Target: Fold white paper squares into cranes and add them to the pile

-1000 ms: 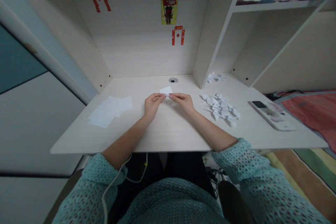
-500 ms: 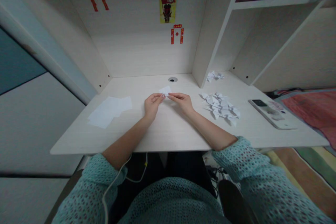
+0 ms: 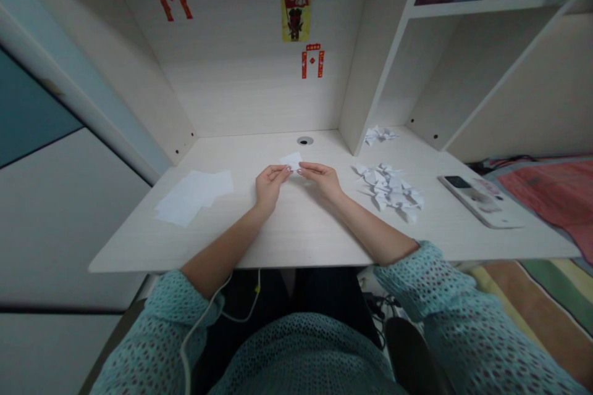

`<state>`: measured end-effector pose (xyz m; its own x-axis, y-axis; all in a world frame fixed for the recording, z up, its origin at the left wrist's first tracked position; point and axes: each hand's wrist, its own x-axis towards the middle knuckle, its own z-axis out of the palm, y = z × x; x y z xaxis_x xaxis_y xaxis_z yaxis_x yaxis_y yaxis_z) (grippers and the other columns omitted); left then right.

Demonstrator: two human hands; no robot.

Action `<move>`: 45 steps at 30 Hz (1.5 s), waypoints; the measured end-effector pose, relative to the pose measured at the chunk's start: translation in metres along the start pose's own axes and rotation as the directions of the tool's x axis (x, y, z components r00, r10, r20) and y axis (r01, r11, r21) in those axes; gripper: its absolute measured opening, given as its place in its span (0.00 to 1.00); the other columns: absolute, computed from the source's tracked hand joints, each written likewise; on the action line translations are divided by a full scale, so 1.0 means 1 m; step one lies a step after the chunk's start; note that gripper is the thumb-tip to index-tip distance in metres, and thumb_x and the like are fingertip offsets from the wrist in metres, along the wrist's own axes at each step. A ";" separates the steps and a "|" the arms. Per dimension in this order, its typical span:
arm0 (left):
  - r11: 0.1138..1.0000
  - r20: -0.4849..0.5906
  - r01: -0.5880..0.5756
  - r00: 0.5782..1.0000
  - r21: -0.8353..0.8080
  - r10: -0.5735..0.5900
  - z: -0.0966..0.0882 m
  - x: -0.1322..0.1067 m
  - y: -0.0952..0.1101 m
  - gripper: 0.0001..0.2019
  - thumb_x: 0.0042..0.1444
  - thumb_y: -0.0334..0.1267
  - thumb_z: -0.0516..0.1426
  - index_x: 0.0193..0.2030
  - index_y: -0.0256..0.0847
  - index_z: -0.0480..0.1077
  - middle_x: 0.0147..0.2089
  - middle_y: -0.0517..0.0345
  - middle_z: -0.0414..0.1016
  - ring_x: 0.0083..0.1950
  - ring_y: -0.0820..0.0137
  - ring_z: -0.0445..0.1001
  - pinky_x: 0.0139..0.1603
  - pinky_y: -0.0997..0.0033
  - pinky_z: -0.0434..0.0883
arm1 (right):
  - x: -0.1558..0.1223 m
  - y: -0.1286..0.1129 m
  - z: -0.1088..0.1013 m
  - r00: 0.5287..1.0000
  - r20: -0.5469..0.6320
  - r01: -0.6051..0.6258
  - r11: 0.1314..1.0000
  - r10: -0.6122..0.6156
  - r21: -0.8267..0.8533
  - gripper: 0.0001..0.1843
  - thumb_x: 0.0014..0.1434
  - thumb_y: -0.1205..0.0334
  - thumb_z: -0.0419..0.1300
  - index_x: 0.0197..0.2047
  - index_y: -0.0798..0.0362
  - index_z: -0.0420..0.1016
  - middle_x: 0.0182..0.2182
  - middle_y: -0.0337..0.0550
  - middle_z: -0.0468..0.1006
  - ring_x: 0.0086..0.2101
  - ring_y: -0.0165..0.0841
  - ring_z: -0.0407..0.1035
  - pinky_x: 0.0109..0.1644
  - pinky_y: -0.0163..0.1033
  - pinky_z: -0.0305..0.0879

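A small white paper piece (image 3: 291, 160) lies on the pale wooden desk (image 3: 301, 228) near its middle. My left hand (image 3: 269, 184) pinches the paper's near edge from the left with thumb and fingertips. My right hand (image 3: 322, 176) pinches the same edge from the right, fingers pressed together. Both wrists rest on the desk top. The folded part between the fingertips is too small to make out.
A stack of flat white sheets (image 3: 193, 195) lies at the left. A heap of several folded white paper shapes (image 3: 389, 187) lies to the right, with a few more (image 3: 378, 134) in the shelf bay. A phone (image 3: 480, 201) rests at the far right. A cable hole (image 3: 305, 140) sits behind.
The hands stay pinched on the paper; the fingertips have shifted slightly along its edge. Nothing else has moved.
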<state>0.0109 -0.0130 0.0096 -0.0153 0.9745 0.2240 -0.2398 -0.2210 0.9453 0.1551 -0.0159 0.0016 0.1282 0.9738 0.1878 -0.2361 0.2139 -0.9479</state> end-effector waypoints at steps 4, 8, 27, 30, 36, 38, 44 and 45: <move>1.000 -0.005 -0.014 1.000 0.000 0.014 0.000 0.000 -0.001 0.13 0.44 0.42 0.64 0.33 0.37 0.71 0.34 0.53 0.77 0.38 0.69 0.76 0.48 0.64 0.70 | -0.001 -0.002 0.001 1.000 -0.001 -0.004 1.000 0.004 -0.019 0.19 0.36 0.56 0.70 0.35 0.53 0.80 0.32 0.44 0.81 0.36 0.35 0.73 0.44 0.41 0.67; 1.000 -0.020 -0.011 1.000 0.006 0.011 0.000 0.001 -0.001 0.13 0.44 0.42 0.64 0.33 0.36 0.71 0.34 0.53 0.77 0.38 0.68 0.76 0.47 0.64 0.71 | -0.002 -0.003 0.002 1.000 -0.010 -0.016 1.000 0.017 0.011 0.18 0.35 0.58 0.70 0.34 0.53 0.80 0.31 0.44 0.81 0.34 0.34 0.73 0.44 0.40 0.67; 1.000 0.041 0.003 0.999 -0.026 -0.002 0.000 0.000 -0.004 0.24 0.42 0.40 0.65 0.45 0.41 0.62 0.32 0.55 0.78 0.38 0.66 0.78 0.46 0.63 0.71 | 0.000 0.001 -0.001 0.996 -0.050 0.070 0.995 -0.073 -0.071 0.14 0.38 0.59 0.68 0.31 0.54 0.79 0.30 0.44 0.81 0.31 0.33 0.74 0.39 0.39 0.68; 0.997 0.030 0.043 0.999 -0.059 -0.042 0.000 0.001 -0.004 0.28 0.42 0.39 0.65 0.49 0.42 0.59 0.32 0.55 0.78 0.37 0.67 0.78 0.46 0.64 0.71 | 0.000 0.002 0.000 0.996 -0.047 0.068 0.996 -0.071 -0.063 0.13 0.38 0.59 0.68 0.31 0.54 0.79 0.29 0.44 0.81 0.31 0.33 0.74 0.40 0.39 0.68; 0.994 0.115 0.098 0.989 -0.043 -0.093 -0.004 0.007 -0.007 0.22 0.41 0.40 0.65 0.44 0.37 0.67 0.36 0.51 0.78 0.39 0.67 0.77 0.48 0.65 0.69 | 0.004 0.008 -0.002 0.995 -0.053 0.086 0.994 -0.090 -0.074 0.13 0.39 0.59 0.68 0.31 0.54 0.79 0.29 0.44 0.81 0.30 0.32 0.73 0.39 0.38 0.68; 0.991 0.159 0.131 0.979 -0.002 -0.129 -0.005 0.007 -0.008 0.19 0.41 0.42 0.65 0.40 0.36 0.69 0.37 0.50 0.78 0.41 0.67 0.76 0.48 0.66 0.69 | 0.006 0.008 -0.005 0.992 -0.049 0.110 0.987 -0.116 -0.117 0.13 0.40 0.58 0.67 0.31 0.54 0.79 0.30 0.45 0.81 0.30 0.33 0.73 0.39 0.38 0.67; 0.975 0.107 0.171 0.977 0.143 -0.187 -0.006 0.007 -0.006 0.19 0.40 0.48 0.65 0.33 0.35 0.73 0.34 0.49 0.78 0.38 0.66 0.76 0.39 0.70 0.69 | 0.004 0.004 -0.004 0.988 0.020 0.154 0.958 -0.154 -0.243 0.13 0.43 0.55 0.66 0.31 0.54 0.78 0.30 0.45 0.80 0.30 0.33 0.72 0.37 0.38 0.66; 0.972 0.086 0.168 0.979 0.163 -0.184 -0.006 0.006 -0.006 0.19 0.39 0.49 0.65 0.32 0.35 0.73 0.32 0.49 0.78 0.36 0.66 0.76 0.37 0.70 0.69 | 0.003 0.004 -0.003 0.986 0.030 0.166 0.950 -0.164 -0.264 0.13 0.44 0.55 0.65 0.31 0.54 0.78 0.30 0.45 0.80 0.30 0.33 0.72 0.37 0.38 0.66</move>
<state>0.0061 -0.0053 0.0043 0.1125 0.9914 0.0662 -0.0774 -0.0577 0.9953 0.1577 -0.0127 -0.0020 0.1363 0.9274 0.3484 0.0512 0.3446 -0.9374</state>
